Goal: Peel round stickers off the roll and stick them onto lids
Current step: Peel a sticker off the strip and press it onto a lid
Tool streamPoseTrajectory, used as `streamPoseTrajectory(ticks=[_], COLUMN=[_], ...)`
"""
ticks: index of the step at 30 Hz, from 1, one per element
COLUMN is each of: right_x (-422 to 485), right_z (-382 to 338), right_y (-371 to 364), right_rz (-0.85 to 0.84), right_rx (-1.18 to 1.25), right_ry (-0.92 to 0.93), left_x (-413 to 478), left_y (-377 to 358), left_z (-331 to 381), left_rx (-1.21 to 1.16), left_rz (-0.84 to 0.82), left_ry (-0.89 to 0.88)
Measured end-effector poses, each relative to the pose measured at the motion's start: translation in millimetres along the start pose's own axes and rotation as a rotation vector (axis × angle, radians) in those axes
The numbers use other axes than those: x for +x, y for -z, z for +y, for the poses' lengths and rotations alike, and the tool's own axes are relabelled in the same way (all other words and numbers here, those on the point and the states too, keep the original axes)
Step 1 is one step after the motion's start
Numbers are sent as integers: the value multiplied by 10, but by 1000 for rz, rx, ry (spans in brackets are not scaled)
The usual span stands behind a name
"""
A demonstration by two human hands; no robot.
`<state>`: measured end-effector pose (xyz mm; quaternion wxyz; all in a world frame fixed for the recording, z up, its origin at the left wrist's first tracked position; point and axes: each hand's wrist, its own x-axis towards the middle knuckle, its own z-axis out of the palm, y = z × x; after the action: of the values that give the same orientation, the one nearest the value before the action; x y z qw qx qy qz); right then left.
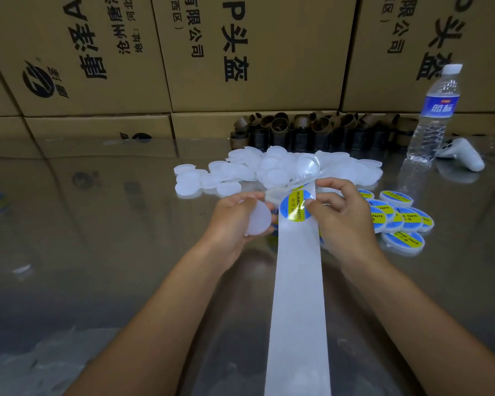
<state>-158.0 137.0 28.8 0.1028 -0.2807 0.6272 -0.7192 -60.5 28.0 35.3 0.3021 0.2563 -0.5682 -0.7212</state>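
on strip [297, 281], sticker [293, 206]; left hand [231, 217], lid [258, 219]

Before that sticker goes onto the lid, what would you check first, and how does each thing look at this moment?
1. Left hand grips the blank lid: ok.
2. Right hand pinches the sticker at its edge: ok.
3. Sticker fully off the backing strip: cannot tell, since it lies over the strip.
4. Sticker flat and free of creases: cannot tell, because glare covers part of it.
5. Lid's top face turned toward the sticker: cannot tell.
6. More lids to do after this one: ok, the heap of unlabelled lids lies just behind the hands, and the labelled lids sit to the right.
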Motion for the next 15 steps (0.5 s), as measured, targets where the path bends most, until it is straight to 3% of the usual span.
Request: streamPoseTrajectory(ticks=[8,15], right_x=[-34,-99], right_z=[-3,81], right_y=[-29,-20], right_rz=[-69,105], right_rx=[56,-611], right_ry=[38,638], left_x=[-11,1], left_y=[-27,-15], left_z=[-82,-149], left_rx=[101,62], left_rz=[-182,-179], left_ry=[39,10])
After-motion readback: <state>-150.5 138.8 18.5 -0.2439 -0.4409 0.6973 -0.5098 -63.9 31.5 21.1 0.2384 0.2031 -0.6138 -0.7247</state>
